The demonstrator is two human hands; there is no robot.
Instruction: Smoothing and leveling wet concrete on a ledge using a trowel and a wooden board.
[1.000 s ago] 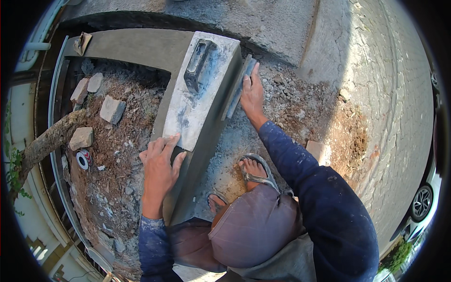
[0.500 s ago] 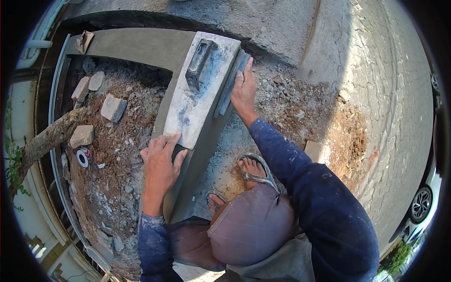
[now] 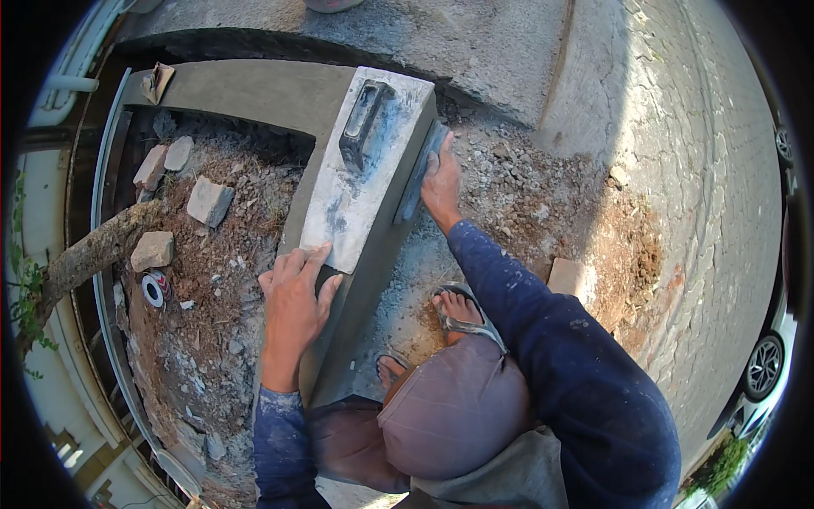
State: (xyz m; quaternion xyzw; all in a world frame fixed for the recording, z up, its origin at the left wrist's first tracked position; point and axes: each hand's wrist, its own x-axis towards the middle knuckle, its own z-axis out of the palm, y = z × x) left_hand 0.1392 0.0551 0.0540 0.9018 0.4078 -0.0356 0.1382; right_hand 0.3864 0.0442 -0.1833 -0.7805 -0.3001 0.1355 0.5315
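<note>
A grey plastered concrete ledge [image 3: 229, 82] bends into an L. On its near arm lies a long white board float [image 3: 337, 216] with a black handle [image 3: 356, 127]. My left hand [image 3: 297, 301] rests, fingers spread, on that float's lower end and the plaster beside it. My right hand [image 3: 441, 182] grips a narrower grey-blue float [image 3: 409, 197], held flat against the ledge's right side face; the fingers partly hide it.
Left of the ledge are rubble [image 3: 212, 331], stone blocks [image 3: 209, 201], a tape roll [image 3: 153, 291], a leaning trunk [image 3: 93, 250] and a metal rail [image 3: 114, 365]. My sandalled foot [image 3: 458, 310] stands on gravel. Right lie paving [image 3: 695, 212] and a parked car [image 3: 767, 382].
My right hand has moved left with its float onto the ledge's side face, then a little downward. My left hand stays on the white float. The whole view has shifted slightly.
</note>
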